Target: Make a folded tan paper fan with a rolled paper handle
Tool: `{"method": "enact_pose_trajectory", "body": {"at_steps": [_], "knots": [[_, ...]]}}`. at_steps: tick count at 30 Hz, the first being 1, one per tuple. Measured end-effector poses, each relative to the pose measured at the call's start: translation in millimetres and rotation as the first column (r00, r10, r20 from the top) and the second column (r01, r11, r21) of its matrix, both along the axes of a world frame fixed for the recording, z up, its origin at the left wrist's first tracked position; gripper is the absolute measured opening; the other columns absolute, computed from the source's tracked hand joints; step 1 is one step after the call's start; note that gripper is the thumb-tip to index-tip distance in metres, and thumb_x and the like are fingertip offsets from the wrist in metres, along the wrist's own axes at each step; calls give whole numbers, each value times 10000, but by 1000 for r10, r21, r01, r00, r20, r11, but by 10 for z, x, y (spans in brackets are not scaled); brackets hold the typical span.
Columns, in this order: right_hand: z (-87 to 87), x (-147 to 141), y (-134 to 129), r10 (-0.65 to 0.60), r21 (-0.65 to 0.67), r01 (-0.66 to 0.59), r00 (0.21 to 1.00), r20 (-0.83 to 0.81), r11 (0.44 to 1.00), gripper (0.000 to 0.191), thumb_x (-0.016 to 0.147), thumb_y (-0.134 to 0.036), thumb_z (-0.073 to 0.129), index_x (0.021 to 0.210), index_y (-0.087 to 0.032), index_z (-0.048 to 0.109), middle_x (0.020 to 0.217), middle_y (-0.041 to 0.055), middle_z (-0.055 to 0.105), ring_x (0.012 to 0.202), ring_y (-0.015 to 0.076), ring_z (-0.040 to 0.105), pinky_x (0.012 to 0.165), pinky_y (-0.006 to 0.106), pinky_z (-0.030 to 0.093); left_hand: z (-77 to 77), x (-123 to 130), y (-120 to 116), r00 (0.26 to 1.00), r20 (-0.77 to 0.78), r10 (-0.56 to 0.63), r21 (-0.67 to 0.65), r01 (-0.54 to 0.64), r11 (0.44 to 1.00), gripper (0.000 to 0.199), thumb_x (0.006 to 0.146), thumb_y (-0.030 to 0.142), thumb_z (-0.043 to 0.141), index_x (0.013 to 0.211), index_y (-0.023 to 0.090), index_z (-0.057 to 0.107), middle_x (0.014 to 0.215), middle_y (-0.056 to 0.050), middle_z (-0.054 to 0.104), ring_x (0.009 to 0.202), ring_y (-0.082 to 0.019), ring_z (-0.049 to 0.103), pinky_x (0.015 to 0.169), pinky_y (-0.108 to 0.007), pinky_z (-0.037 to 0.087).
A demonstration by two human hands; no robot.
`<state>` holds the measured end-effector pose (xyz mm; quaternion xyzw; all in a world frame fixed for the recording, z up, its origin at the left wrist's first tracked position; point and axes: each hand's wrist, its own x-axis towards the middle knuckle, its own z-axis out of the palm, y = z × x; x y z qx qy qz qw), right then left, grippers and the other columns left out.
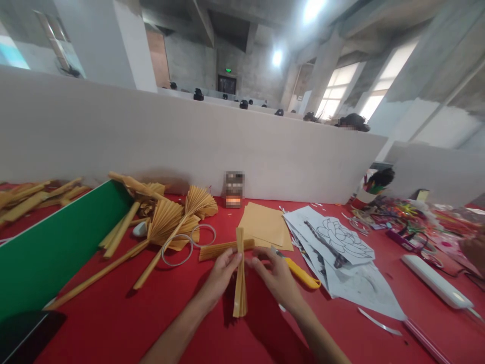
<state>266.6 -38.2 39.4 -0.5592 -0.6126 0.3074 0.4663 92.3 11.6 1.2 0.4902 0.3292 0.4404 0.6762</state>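
My left hand (223, 269) pinches a folded strip of tan pleated paper (240, 290) between thumb and fingers, near the strip's middle. The strip stands nearly lengthwise to me, its pleats slightly spread at the near end. Just right of it is my right hand (279, 277), its fingers bent and apart, with nothing visible in them. Behind both hands a second pleated paper strip (215, 249) lies crosswise, partly covered by the first. A yellow utility knife (303, 274) rests beside my right hand, its front end partly hidden.
Tan paper sheets (263, 221) lie beyond my hands. Fan-shaped paper pieces (166, 222) and two clear rings (177, 250) are at left, by a green divider (76, 235). Printed drawings (344, 240), a white glue gun-like device (435, 280) and craft clutter fill the right.
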Motion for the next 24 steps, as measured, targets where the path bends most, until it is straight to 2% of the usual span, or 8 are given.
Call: {"method": "enact_pose_trajectory", "body": {"at_steps": [4, 8, 10, 12, 15, 18, 20, 24], "knots": [[-44, -289, 62, 135, 25, -133, 966, -223, 991, 369, 993, -527, 624, 1115, -223, 793, 1092, 86, 760, 1011, 271, 694, 912, 374, 535, -41, 0, 1, 980, -193, 52, 212, -10, 977, 488, 890, 646, 660, 867, 161, 705, 794, -47, 713, 760, -204, 646, 729, -292, 514], [-192, -282, 83, 116, -6, -129, 911, -396, 992, 422, 947, -604, 661, 979, -219, 830, 952, 65, 775, 932, 275, 686, 930, 402, 518, 14, -88, 52, 937, -311, 158, 311, -56, 949, 450, 867, 604, 706, 702, 187, 672, 731, -40, 684, 754, -230, 615, 760, -327, 492], [-249, -237, 103, 35, -47, -69, 854, -519, 996, 454, 911, -637, 690, 967, -206, 821, 887, 62, 766, 843, 253, 682, 860, 384, 537, 69, -144, 115, 853, -429, 297, 474, -67, 878, 311, 898, 509, 708, 825, 208, 722, 889, -64, 736, 903, -271, 635, 901, -378, 479], [-280, -185, 131, -66, -97, 6, 777, -627, 995, 492, 868, -660, 730, 1008, -194, 802, 817, 52, 743, 704, 206, 650, 698, 322, 536, 114, -175, 213, 716, -540, 443, 640, 7, 769, 261, 901, 411, 714, 1084, 227, 734, 1220, -110, 724, 1193, -334, 577, 1086, -461, 388], [-291, -107, 168, -161, -163, 65, 700, -696, 984, 557, 814, -691, 769, 1038, -182, 770, 656, 1, 647, 518, 136, 526, 482, 238, 428, 143, -139, 395, 604, -668, 435, 640, 169, 750, 438, 864, 330, 723, 1282, 213, 664, 1486, -159, 583, 1394, -380, 438, 1166, -543, 289], [-283, -36, 180, -172, -171, 67, 661, -730, 983, 565, 825, -720, 739, 989, -180, 764, 615, -30, 566, 488, 109, 459, 448, 217, 388, 163, -48, 536, 617, -703, 352, 589, 228, 775, 154, 917, 288, 628, 1003, 202, 723, 1271, -161, 699, 1241, -348, 570, 1087, -497, 379], [-273, 5, 180, -156, -159, 51, 623, -767, 986, 552, 835, -712, 732, 1015, -192, 776, 667, -28, 575, 528, 102, 479, 484, 212, 410, 202, -11, 569, 647, -696, 313, 563, 220, 797, 166, 950, 298, 585, 860, 209, 693, 1033, -140, 743, 1065, -316, 658, 971, -434, 453], [-244, 55, 186, -127, -140, 19, 547, -827, 990, 471, 819, -617, 797, 1051, -208, 790, 778, -18, 609, 614, 102, 537, 592, 223, 483, 336, -62, 476, 755, -633, 172, 452, 181, 873, 255, 1015, 429, 503, 1010, 216, 642, 828, -63, 732, 710, -216, 697, 696, -310, 505]]}}
